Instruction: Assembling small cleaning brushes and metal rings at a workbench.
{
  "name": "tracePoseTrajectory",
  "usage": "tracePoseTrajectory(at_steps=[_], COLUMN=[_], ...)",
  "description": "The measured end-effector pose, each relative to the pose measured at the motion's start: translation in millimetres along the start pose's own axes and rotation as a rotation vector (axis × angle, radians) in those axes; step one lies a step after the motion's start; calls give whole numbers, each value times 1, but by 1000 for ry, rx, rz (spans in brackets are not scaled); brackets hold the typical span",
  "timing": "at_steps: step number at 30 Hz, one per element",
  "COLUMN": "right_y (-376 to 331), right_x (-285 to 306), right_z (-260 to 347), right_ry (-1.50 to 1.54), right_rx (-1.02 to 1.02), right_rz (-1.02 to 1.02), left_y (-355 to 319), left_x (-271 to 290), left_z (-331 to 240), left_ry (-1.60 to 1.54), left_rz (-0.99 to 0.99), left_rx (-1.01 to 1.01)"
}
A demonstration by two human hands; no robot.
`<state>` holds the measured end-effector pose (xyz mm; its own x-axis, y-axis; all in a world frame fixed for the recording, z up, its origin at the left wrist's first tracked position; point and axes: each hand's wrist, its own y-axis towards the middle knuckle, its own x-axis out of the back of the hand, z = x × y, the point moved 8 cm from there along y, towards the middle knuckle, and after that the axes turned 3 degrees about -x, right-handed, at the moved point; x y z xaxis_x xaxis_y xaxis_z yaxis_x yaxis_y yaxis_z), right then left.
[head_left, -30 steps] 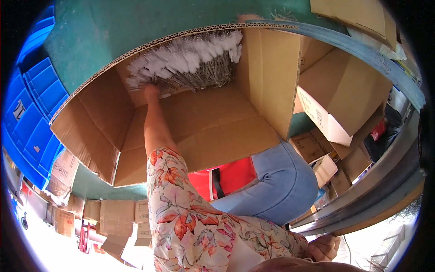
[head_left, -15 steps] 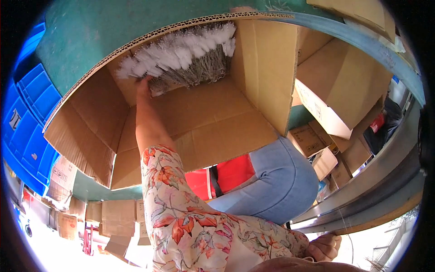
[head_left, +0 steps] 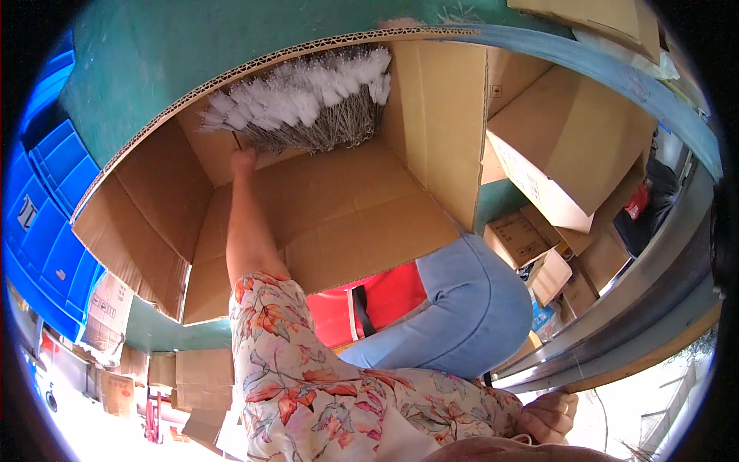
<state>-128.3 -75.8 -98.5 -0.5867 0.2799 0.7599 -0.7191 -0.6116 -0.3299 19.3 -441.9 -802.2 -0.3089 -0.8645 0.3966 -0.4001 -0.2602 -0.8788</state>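
Observation:
A big open cardboard box [head_left: 346,231] lies tilted before me. Packed along its far wall are many thin wire-stemmed brushes [head_left: 308,100] with white bristle heads and looped wire ends. My left hand [head_left: 245,159] reaches inside, curled closed just below the left end of the brush row. Its fingertips are turned away, so what they hold is hidden. At the lower right my right hand [head_left: 548,417] is curled closed beside the end of a wooden edge [head_left: 639,362]. Whatever is within its fingers cannot be made out.
Blue plastic crates [head_left: 50,239] stand at the left. A green surface [head_left: 177,61] lies beyond the box. More cardboard boxes [head_left: 570,146] are stacked at the right. Below the box's near side shows a denim-covered leg [head_left: 469,316] beside something red [head_left: 385,300].
My left hand has drawn back slightly from the left end of the brushes and now sits lower, more in view. The whole view has shifted a little. My right hand stays put.

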Motion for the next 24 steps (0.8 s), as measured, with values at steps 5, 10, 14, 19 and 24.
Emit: tracePoseTrajectory(at_steps=[5, 10, 14, 19, 24], right_y=[-1, 4, 1, 3, 3], right_x=[-5, 9, 6, 5, 9], right_z=[-5, 1, -1, 1, 9], right_ry=[-49, 21, -11, 12, -11], right_rx=[-34, 14, -45, -46, -57], right_rz=[45, 6, 63, 65, 66], left_y=[-54, -12, -28, -42, -94], left_x=[-155, -107, -148, -119, -120], left_z=[-27, -3, -17, -33, -71], left_ry=[-1109, -1493, -1613, -1723, -1672], left_rz=[198, -278, -211, -18, 11], left_rx=[711, 488, 604, 781, 804])
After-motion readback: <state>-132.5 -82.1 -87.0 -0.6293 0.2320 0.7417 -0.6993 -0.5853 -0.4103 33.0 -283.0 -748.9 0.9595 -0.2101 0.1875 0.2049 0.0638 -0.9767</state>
